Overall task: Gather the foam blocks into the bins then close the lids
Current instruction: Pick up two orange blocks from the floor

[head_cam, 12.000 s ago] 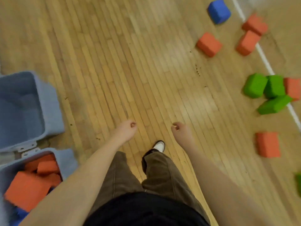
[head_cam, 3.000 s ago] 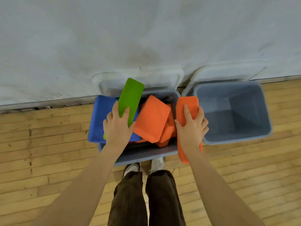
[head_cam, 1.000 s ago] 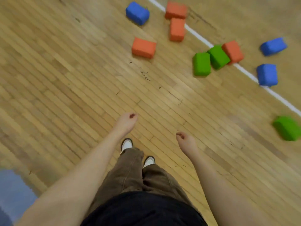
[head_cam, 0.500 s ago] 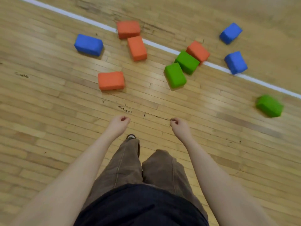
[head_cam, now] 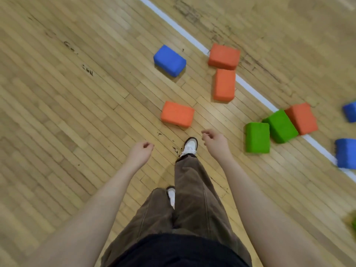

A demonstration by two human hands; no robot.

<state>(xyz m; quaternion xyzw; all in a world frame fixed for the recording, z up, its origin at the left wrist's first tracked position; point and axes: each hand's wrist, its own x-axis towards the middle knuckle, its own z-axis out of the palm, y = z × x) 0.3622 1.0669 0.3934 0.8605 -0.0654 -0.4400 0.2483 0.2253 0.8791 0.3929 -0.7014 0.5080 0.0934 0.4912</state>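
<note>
The right hand (head_cam: 216,144) is held out low over the wooden strip floor (head_cam: 77,105), fingers loosely curled and grasping nothing; the left hand (head_cam: 140,154) is carried the same way, empty. Just beyond the right hand's fingertips, slightly to the left, the nearest orange rectangular foam block (head_cam: 177,114) lies flat on the floor, its long axis running left to right across the line of approach. It is nearer the right hand than the left, though between the two. Farther off lie a blue foam block (head_cam: 169,60) and two more orange foam blocks (head_cam: 224,84) by the white painted line (head_cam: 248,86); to the right, two green foam blocks (head_cam: 257,137) are seen touching. The bins are out of view. Compared with half a second ago, the nearest orange block appears closer and more directly ahead, a shoe (head_cam: 190,147) now stepped forward beneath it.
</note>
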